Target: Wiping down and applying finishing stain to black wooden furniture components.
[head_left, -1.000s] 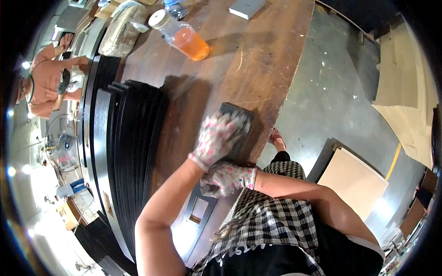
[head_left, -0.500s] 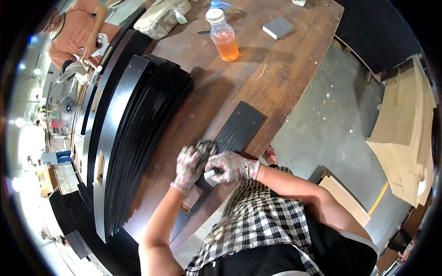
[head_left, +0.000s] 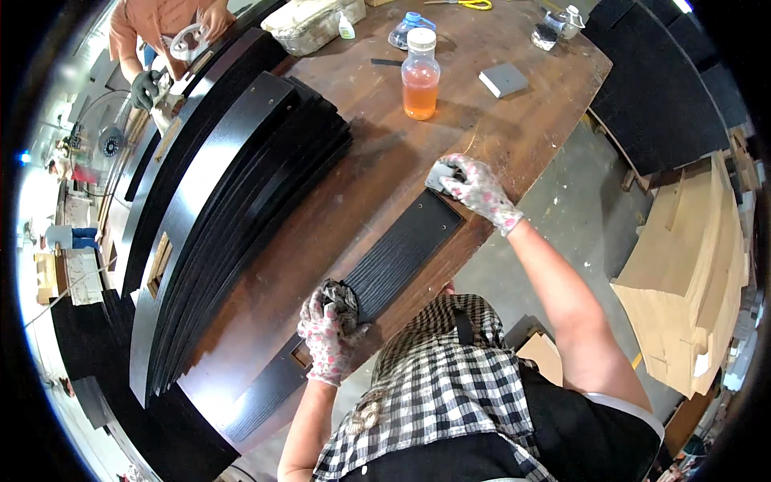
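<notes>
A long black wood-grain board [head_left: 399, 255] lies slantwise on the brown table, with small holes near its far end and a rectangular cutout near my left hand. My left hand [head_left: 328, 341], in a white glove with pink spots, is closed on a dark crumpled rag [head_left: 340, 302] and rests on the board. My right hand [head_left: 479, 191], gloved alike, grips a small grey sanding block [head_left: 438, 177] at the board's far end. The block's edge meets the end of the board; my fingers partly cover it.
Left of the board stands a row of curved black panels [head_left: 233, 185]. On the table [head_left: 353, 193] are a bottle of orange liquid [head_left: 421, 84], another grey block [head_left: 503, 80], a blue-capped container [head_left: 411, 32] and yellow-handled scissors [head_left: 474, 5]. Pale boards [head_left: 675, 281] are stacked right. A co-worker [head_left: 161, 40] stands far left.
My right hand has moved from beside my left hand to the board's far end, with the block. My left hand stays low on the board with the rag. The view has shifted.
</notes>
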`<state>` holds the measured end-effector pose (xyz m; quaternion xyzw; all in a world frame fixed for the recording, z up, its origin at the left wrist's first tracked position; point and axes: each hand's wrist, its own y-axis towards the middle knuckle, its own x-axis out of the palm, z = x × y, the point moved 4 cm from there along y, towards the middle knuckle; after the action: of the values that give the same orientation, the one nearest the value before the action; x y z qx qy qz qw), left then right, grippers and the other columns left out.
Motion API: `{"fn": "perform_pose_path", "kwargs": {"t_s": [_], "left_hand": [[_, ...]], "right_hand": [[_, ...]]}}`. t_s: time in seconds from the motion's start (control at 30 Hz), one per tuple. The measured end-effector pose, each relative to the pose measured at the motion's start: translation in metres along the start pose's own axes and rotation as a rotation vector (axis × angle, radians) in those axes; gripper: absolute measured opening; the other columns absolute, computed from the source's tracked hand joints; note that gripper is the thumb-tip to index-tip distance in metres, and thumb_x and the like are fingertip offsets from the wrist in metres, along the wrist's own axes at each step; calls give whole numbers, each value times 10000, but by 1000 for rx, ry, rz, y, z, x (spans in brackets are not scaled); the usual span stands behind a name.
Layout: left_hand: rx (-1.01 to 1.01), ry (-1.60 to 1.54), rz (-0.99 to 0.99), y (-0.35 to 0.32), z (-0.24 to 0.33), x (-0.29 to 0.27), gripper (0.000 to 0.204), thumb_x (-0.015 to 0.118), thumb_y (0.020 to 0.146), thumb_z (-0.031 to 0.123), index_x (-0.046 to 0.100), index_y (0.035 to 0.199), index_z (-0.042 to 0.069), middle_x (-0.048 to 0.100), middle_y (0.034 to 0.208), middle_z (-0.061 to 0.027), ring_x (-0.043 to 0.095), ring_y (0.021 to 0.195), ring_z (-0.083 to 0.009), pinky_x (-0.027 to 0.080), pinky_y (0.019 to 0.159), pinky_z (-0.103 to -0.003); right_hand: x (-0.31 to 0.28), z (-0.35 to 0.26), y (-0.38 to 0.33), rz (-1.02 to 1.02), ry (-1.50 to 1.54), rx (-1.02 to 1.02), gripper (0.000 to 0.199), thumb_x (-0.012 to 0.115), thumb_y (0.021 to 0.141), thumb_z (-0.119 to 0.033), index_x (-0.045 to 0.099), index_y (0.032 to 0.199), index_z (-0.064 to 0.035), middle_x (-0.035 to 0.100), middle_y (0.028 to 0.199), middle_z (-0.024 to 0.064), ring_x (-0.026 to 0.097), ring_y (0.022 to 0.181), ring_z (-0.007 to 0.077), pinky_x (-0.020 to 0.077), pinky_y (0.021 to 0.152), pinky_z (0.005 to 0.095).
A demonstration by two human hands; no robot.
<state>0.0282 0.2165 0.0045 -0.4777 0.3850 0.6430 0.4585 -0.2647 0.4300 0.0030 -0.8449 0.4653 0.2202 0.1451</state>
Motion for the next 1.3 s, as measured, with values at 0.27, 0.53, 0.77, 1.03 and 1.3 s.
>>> {"fn": "perform_pose_path", "kwargs": {"t_s": [0.27, 0.53, 0.77, 1.03, 1.3], "left_hand": [[-23, -50, -137, -5, -11, 14, 694, 787, 601, 368, 531, 1167, 58, 471, 1310, -194, 451, 1171, -398, 358, 926, -511], [16, -43, -170, -13, 26, 5, 713, 823, 589, 431, 543, 1129, 60, 492, 1234, -186, 459, 1106, -397, 383, 905, -501], [84, -20, -137, -26, 29, 16, 757, 827, 562, 422, 524, 1147, 48, 470, 1253, -205, 440, 1129, -407, 370, 919, -521], [56, 18, -190, -30, 27, 25, 824, 809, 562, 481, 517, 1185, 28, 467, 1255, -243, 437, 1140, -427, 368, 937, -542], [137, -3, -106, -22, 37, 21, 789, 838, 528, 394, 524, 1145, 15, 501, 1184, -221, 475, 1073, -406, 401, 879, -514]], "right_hand": [[-5, 15, -18, -16, -274, -110, 416, 629, 795, -159, 569, 1180, -12, 604, 1161, 183, 588, 1068, 331, 467, 920, 392], [-11, 16, -28, -65, -273, -101, 412, 640, 769, -170, 586, 1150, -23, 610, 1100, 183, 586, 1044, 347, 457, 925, 409], [-45, 22, -69, -61, -274, 5, 439, 633, 769, -183, 569, 1186, -63, 605, 1074, 148, 593, 1016, 319, 473, 888, 387], [-40, 43, -95, -144, -302, -7, 509, 669, 755, -160, 538, 1233, -45, 572, 1219, 190, 555, 1132, 349, 451, 957, 422], [-47, 36, -103, 55, -281, -38, 467, 684, 726, -180, 567, 1161, -56, 593, 1082, 168, 586, 1033, 336, 469, 908, 416]]}}
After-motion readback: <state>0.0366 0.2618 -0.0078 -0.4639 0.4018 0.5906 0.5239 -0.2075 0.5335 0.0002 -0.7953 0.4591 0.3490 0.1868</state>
